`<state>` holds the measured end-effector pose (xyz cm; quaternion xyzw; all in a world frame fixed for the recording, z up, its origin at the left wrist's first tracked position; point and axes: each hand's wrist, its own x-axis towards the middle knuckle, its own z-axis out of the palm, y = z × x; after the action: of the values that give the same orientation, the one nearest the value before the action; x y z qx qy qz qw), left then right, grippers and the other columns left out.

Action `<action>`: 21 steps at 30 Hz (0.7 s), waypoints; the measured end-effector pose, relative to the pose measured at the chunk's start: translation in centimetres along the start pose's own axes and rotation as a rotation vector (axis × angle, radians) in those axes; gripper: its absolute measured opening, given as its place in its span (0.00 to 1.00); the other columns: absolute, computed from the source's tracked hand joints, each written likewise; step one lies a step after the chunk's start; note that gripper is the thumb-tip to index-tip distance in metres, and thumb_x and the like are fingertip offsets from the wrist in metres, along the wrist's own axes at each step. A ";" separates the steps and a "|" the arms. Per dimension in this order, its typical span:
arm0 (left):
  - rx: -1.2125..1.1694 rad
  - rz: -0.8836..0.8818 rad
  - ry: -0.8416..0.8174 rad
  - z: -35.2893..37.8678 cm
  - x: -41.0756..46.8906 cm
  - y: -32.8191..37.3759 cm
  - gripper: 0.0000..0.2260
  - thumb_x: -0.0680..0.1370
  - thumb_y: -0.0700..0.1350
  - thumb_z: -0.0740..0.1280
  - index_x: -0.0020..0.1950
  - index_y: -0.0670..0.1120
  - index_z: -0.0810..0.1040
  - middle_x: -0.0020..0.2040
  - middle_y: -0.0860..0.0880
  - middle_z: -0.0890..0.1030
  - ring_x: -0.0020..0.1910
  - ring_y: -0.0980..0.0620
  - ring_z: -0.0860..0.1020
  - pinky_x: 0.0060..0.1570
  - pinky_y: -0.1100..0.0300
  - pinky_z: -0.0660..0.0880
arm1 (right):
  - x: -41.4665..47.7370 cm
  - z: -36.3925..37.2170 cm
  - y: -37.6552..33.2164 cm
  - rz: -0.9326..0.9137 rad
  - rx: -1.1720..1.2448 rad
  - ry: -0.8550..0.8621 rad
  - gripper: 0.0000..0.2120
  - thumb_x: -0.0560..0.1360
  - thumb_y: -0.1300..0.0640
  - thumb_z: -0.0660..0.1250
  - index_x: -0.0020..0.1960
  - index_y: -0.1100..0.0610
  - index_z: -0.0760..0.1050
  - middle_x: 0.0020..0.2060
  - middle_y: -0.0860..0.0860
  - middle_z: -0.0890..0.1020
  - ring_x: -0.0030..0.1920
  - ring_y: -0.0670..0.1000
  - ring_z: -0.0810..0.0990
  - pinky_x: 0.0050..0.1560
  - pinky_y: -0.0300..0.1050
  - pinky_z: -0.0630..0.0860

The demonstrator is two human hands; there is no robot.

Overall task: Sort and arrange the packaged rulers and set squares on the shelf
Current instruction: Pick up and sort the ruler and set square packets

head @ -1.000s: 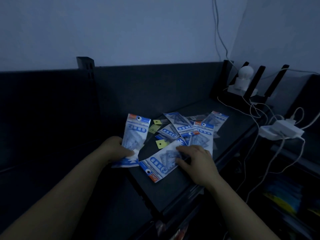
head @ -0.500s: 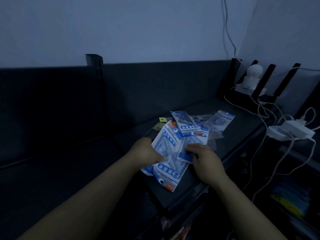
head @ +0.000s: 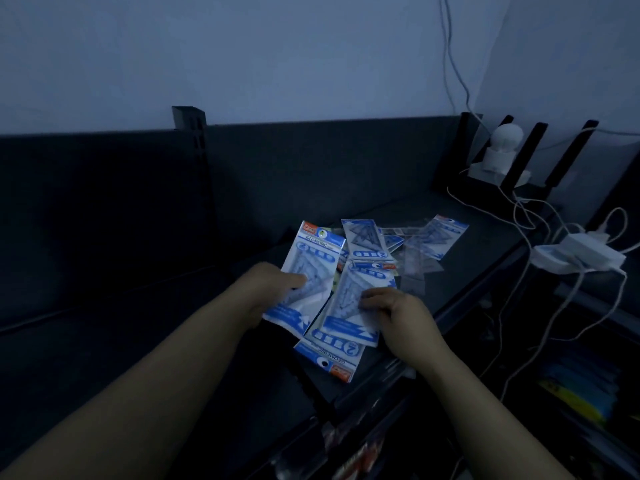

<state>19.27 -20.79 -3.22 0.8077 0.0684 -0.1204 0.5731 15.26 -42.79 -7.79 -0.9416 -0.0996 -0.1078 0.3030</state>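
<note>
Blue-and-white set-square packet (head: pixel 313 268) pinched in left hand (head: pixel 266 289), thumb on top, second packet (head: pixel 349 306) held by curled fingers of right hand (head: pixel 405 317), further packets (head: pixel 363 242) loose on dark shelf (head: pixel 485 244).

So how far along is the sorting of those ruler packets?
Early, it seems. Done: nothing looks neatly stacked yet. In hand: the left hand has one packet in its grip, and the right hand touches a second packet that overlaps a third packet. Left: the loose packets scattered further back on the shelf still need gathering.
</note>
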 end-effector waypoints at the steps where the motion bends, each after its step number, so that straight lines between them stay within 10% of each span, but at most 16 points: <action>1: -0.002 -0.008 -0.026 0.1 -0.2 0.0 0.11 0.75 0.43 0.70 0.50 0.35 0.80 0.45 0.38 0.82 0.41 0.41 0.81 0.44 0.53 0.77 | 0.0 0.1 -0.2 -0.003 0.012 -0.025 0.15 0.76 0.68 0.60 0.54 0.58 0.83 0.61 0.49 0.80 0.62 0.48 0.76 0.64 0.39 0.70; 5: 0.030 0.000 -0.045 0.6 -0.9 0.2 0.09 0.76 0.41 0.68 0.51 0.37 0.79 0.40 0.42 0.80 0.35 0.47 0.78 0.32 0.60 0.74 | -0.1 -0.1 -0.4 0.020 -0.002 0.072 0.19 0.73 0.73 0.57 0.53 0.60 0.83 0.60 0.51 0.80 0.62 0.49 0.77 0.61 0.31 0.66; 11: -0.022 -0.037 -0.107 1.1 -1.5 0.4 0.07 0.70 0.37 0.74 0.43 0.37 0.79 0.45 0.37 0.82 0.44 0.40 0.81 0.47 0.46 0.79 | -0.6 -0.1 -1.9 0.024 -0.021 -0.017 0.20 0.74 0.71 0.56 0.52 0.56 0.83 0.56 0.47 0.82 0.56 0.48 0.79 0.56 0.36 0.72; 21: 0.009 0.042 0.069 -0.4 -0.7 -1.2 0.06 0.71 0.32 0.72 0.45 0.38 0.78 0.41 0.40 0.79 0.33 0.50 0.76 0.34 0.62 0.71 | 3.4 -0.7 -0.8 0.137 -0.045 0.180 0.16 0.78 0.66 0.58 0.62 0.58 0.76 0.61 0.53 0.75 0.57 0.54 0.77 0.51 0.40 0.70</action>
<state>18.33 -19.96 -3.96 0.8152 0.0705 -0.0806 0.5692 18.18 -42.12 -5.94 -0.9393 -0.0048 -0.1733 0.2960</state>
